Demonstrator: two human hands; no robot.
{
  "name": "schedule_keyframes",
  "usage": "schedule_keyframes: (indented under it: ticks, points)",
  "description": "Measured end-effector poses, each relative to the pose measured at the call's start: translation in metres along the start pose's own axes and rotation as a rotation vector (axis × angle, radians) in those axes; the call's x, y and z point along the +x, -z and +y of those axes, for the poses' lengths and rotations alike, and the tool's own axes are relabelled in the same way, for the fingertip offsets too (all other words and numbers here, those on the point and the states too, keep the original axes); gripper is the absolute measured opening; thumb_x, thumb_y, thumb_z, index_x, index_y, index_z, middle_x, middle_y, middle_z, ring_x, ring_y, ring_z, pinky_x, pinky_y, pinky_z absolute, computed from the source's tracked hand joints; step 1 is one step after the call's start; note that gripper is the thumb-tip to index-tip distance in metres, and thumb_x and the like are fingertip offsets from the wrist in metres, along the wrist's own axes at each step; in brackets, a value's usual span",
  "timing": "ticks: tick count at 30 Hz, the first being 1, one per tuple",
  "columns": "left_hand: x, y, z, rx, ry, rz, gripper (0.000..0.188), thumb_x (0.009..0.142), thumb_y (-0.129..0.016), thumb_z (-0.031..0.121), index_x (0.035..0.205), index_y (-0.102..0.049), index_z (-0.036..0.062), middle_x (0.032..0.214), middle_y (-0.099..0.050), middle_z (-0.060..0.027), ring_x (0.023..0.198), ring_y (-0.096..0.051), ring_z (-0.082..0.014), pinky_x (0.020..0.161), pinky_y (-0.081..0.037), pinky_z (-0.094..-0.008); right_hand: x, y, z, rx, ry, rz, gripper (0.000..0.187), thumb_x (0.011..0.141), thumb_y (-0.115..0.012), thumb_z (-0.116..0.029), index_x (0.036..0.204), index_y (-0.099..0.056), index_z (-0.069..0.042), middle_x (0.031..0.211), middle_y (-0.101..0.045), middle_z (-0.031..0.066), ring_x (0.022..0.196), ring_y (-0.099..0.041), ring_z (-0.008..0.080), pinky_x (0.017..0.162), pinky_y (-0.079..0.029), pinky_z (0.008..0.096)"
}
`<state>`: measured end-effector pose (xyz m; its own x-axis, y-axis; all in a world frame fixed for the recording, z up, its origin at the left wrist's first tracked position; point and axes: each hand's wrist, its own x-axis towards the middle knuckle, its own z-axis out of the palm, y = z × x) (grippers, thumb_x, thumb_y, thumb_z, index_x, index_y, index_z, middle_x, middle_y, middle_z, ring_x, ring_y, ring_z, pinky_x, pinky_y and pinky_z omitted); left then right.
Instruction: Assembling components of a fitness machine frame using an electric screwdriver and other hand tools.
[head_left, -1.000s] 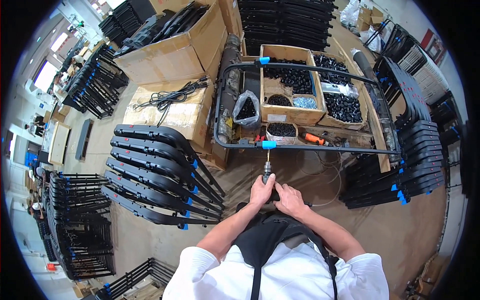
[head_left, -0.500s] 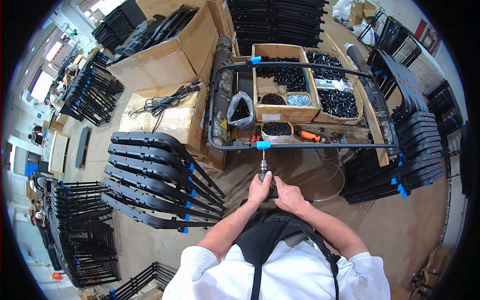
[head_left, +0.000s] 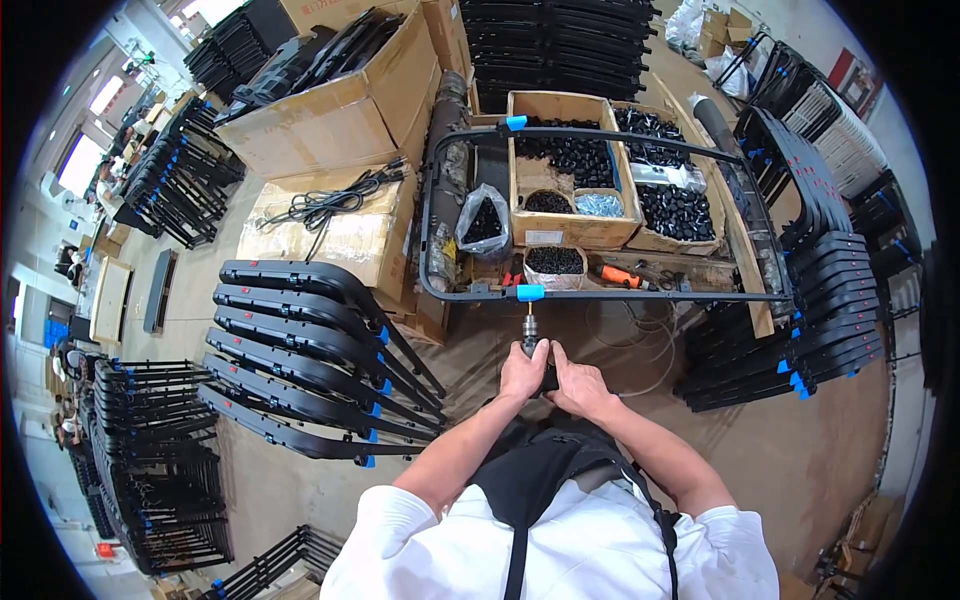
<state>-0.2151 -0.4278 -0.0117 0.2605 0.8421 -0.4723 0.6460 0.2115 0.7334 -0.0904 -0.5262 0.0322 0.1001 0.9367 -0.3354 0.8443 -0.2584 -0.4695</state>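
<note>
A drill with a metal chuck (head_left: 530,326) is held in front of me, its thin bit pointing away and up against the blue piece (head_left: 530,292) on the near rail. My left hand (head_left: 522,371) is closed around the drill body, thumb along the top. My right hand (head_left: 582,386) is closed at the drill's right side, fingers pointing forward; its grip is partly hidden. The black rectangular frame (head_left: 640,296) lies across the bench beyond the drill. A second blue piece (head_left: 516,123) sits on its far rail. Whether the bit has entered the rail cannot be made out.
Inside the frame's outline stand a wooden box (head_left: 560,240) of black parts, a bag (head_left: 483,238) and an orange-handled tool (head_left: 618,275). Black frames (head_left: 300,345) stack at left, more (head_left: 815,320) at right. A clear hose (head_left: 668,372) loops over the floor.
My right hand has come slightly forward and closer to the left. The drill's rear part and hose fitting, seen before beside the right hand, are now hidden. The bit stays at the blue piece.
</note>
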Motion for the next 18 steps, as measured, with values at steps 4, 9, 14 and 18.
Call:
schedule_keyframes:
  ticks: [4, 9, 14, 18]
  points:
    - [0.009, 0.001, -0.006, 0.002, 0.015, -0.023, 0.072, 0.100, -0.065, 0.062, 0.126, -0.060, -0.0055, 0.116, -0.072, -0.0340, 0.114, -0.070, -0.0483, 0.097, -0.054, -0.0520, 0.003, 0.000, -0.003, -0.025, 0.024, 0.004, 0.084, 0.082, -0.084, -0.022, 0.151, -0.042, 0.004, 0.126, -0.067, 0.0306, 0.111, -0.071, 0.0457, 0.095, -0.056, 0.0546]
    - [0.008, 0.002, -0.005, -0.028, 0.007, -0.052, 0.073, 0.100, -0.064, 0.062, 0.128, -0.059, -0.0051, 0.118, -0.072, -0.0335, 0.115, -0.071, -0.0475, 0.098, -0.054, -0.0513, -0.002, -0.014, -0.010, 0.009, 0.134, 0.197, 0.064, 0.081, -0.079, -0.011, 0.139, -0.053, 0.000, 0.146, -0.054, 0.0228, 0.112, -0.068, 0.0469, 0.095, -0.055, 0.0572]
    - [0.003, 0.008, -0.006, -0.031, 0.010, -0.081, 0.074, 0.101, -0.062, 0.063, 0.129, -0.057, -0.0054, 0.118, -0.072, -0.0345, 0.115, -0.070, -0.0481, 0.098, -0.054, -0.0516, -0.006, -0.012, -0.017, 0.064, 0.088, 0.137, 0.065, 0.079, -0.074, -0.003, 0.140, -0.052, 0.001, 0.151, -0.051, 0.0202, 0.112, -0.068, 0.0467, 0.097, -0.054, 0.0567]
    - [0.000, 0.009, -0.012, -0.078, -0.010, -0.118, 0.078, 0.101, -0.058, 0.066, 0.132, -0.054, -0.0056, 0.118, -0.071, -0.0380, 0.116, -0.068, -0.0537, 0.101, -0.053, -0.0572, -0.007, -0.014, -0.018, 0.037, 0.059, 0.088, 0.066, 0.080, -0.074, -0.004, 0.141, -0.052, 0.000, 0.152, -0.050, 0.0202, 0.113, -0.068, 0.0468, 0.097, -0.054, 0.0565]
